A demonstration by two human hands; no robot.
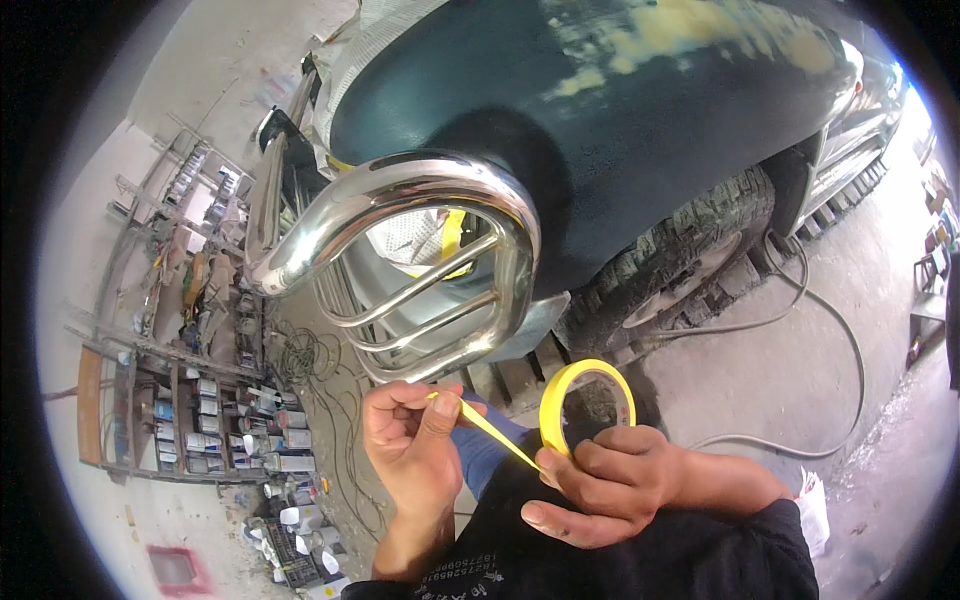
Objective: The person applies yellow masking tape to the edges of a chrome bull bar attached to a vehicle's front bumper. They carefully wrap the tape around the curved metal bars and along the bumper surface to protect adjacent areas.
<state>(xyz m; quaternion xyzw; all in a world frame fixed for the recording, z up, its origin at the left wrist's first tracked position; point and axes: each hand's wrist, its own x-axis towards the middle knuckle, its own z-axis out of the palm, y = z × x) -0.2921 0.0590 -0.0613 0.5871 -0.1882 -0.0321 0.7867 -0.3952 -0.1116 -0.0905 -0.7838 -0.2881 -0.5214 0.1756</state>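
Low in the head view, my right hand (608, 482) grips a roll of yellow masking tape (552, 410) by its lower rim. A narrow strip (497, 432) of the tape stretches from the roll up to the left. Its free end is pinched between the thumb and fingers of my left hand (415, 440). Just beyond my hands stands a chrome bull bar (400, 185) on the front of a dark vehicle. Behind its tubes, white covering with yellow tape (428, 240) shows.
The dark fender (660, 130) has pale sanded patches on top. Below it sits a chunky tyre (690, 255). A grey hose (850, 330) loops over the floor at right. Shelves with many cans (205, 420) line the left wall, with tangled cables (305, 355) beside them.
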